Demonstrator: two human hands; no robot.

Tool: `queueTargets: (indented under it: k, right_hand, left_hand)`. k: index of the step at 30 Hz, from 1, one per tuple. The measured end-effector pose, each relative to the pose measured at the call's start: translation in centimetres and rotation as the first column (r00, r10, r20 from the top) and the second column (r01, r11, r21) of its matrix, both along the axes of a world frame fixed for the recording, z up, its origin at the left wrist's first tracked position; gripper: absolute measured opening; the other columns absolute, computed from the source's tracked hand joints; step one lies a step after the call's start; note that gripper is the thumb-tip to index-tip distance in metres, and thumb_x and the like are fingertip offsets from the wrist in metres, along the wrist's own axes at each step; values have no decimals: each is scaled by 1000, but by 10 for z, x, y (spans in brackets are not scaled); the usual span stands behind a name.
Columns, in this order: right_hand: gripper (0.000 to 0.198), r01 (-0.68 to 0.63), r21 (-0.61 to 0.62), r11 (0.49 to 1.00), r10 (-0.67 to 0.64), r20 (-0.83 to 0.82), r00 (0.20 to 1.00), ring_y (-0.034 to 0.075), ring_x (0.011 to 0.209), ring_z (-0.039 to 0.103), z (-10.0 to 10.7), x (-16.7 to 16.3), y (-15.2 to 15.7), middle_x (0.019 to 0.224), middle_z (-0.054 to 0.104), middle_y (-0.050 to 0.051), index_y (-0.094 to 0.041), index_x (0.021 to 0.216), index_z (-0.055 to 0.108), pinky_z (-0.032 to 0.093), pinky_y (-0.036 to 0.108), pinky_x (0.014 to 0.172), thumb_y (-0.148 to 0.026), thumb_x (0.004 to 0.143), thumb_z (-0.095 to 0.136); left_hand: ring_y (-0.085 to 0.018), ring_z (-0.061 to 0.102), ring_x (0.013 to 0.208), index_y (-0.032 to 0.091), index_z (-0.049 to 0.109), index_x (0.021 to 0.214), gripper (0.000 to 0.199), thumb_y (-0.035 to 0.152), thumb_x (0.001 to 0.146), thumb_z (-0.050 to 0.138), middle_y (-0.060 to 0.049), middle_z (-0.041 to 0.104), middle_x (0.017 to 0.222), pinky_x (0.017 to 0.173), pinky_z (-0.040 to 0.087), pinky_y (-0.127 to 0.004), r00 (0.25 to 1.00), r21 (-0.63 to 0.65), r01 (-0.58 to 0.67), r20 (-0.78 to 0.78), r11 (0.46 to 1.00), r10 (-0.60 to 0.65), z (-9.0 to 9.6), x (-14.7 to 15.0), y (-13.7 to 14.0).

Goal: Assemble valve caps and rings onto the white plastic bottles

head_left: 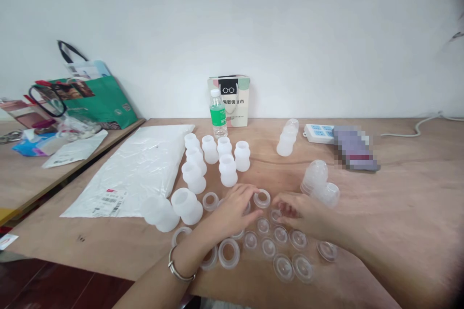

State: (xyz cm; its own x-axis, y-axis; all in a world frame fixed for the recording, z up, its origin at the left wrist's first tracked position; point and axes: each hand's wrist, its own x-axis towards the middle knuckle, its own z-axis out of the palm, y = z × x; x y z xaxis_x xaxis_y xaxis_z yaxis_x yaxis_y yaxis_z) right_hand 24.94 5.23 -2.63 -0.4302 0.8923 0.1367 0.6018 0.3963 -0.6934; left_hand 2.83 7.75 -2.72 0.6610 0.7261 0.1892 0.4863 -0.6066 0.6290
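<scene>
Plywood table (398,193) crowded with translucent silicone parts. Left hand (232,207) lies flat, fingers spread, tips touching ring (261,198); grasps nothing. Right hand (300,212) curled over small clear cap (276,214); grip unclear. Risk: sleeve or wrist sweep could scatter caps (282,266) near table edge.

Counts on worktop (398,193):
- Translucent white cups, standing cluster (217,157): about seven.
- Larger cups lying near bag (176,207): two.
- Stacked cups (288,137), far side: one stack, exact number cannot tell.
- Clear domes beside right hand (321,183): two or three, overlapping.
- Flat rings (229,252): about six visible, some hidden under hands.
- Small clear discs (283,267): about nine.
- Water bottle (218,113): one.
- Paper gift bag (229,99): one.
- White plastic mailer (134,169): one.
- Hands: two, left (232,207), right (300,212).
</scene>
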Motion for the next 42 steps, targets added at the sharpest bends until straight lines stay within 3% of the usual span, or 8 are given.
queueTargets:
  k: [7, 13, 18, 22, 27, 30, 34, 42]
  right_hand:
    - [7, -2, -4, 1000, 2, 100, 995, 18, 71, 61, 5, 0, 0, 81, 63, 2, -22, 76, 60, 49, 33, 66, -26, 82, 60]
    - [9, -25, -62, 998, 10, -244, 970, 25, 106, 60, 6, -6, -11, 111, 64, 8, -25, 92, 51, 49, 46, 91, -34, 92, 50]
    - [13, 50, -15, 999, -51, -503, 863, 18, 92, 62, -6, -11, -11, 98, 62, 4, -24, 93, 50, 54, 33, 77, -31, 87, 60]
    - [19, 105, -112, 988, -151, -567, 810, 13, 72, 60, -10, -13, -10, 79, 59, -1, -24, 88, 53, 51, 25, 63, -31, 80, 69]
    - [17, 47, -182, 982, -156, -649, 744, 13, 80, 64, -1, -18, -15, 87, 63, 1, -24, 97, 59, 55, 25, 71, -27, 83, 68]
    - [16, 55, -83, 995, -96, -669, 737, 13, 82, 66, 2, -22, -20, 92, 63, 2, -25, 100, 61, 56, 23, 71, -22, 85, 63]
    - [29, 169, 69, 983, -82, -659, 747, 11, 80, 65, 0, -30, -28, 91, 62, 0, -30, 108, 59, 57, 20, 70, -14, 84, 61]
    - [41, 210, 287, 935, 14, -622, 783, 14, 88, 68, -8, -38, -40, 98, 64, 3, -28, 118, 51, 60, 23, 78, -6, 84, 57]
  left_hand:
    - [-24, 53, 110, 20, 59, 99, 16, 26, 85, 60, -7, 61, 114, 95, 42, -41, 993, 98, 15, -120, 995, -3, -13, 3, 4]
    - [-24, 56, 107, 19, 57, 91, 5, 22, 87, 57, -8, 62, 110, 93, 43, -41, 999, 91, -46, -24, 995, 48, -8, 5, 5]
    - [-23, 51, 120, 20, 52, 92, 4, 23, 91, 50, -10, 58, 119, 99, 40, -40, 960, 90, -147, 252, 985, 120, 1, 2, 1]
    - [-23, 49, 122, 23, 47, 108, 23, 18, 87, 56, -11, 52, 128, 101, 39, -42, 900, 166, -113, 434, 980, 30, 1, -3, -6]
    - [-24, 53, 118, 25, 39, 129, 51, 15, 84, 61, -14, 53, 128, 96, 45, -42, 892, 275, 76, 411, 958, -189, 3, -5, -11]
    - [-24, 54, 117, 24, 38, 132, 53, 16, 84, 61, -15, 54, 129, 95, 48, -42, 897, 324, 122, 368, 938, -244, 6, -3, -11]
    - [-22, 55, 119, 21, 40, 132, 56, 14, 82, 64, -15, 56, 128, 96, 49, -38, 879, 358, 120, 395, 926, -266, 8, 0, -11]
    - [-20, 56, 120, 23, 44, 129, 56, 14, 80, 68, -11, 57, 132, 101, 47, -33, 820, 200, 139, 526, 970, -226, 4, -3, -12]
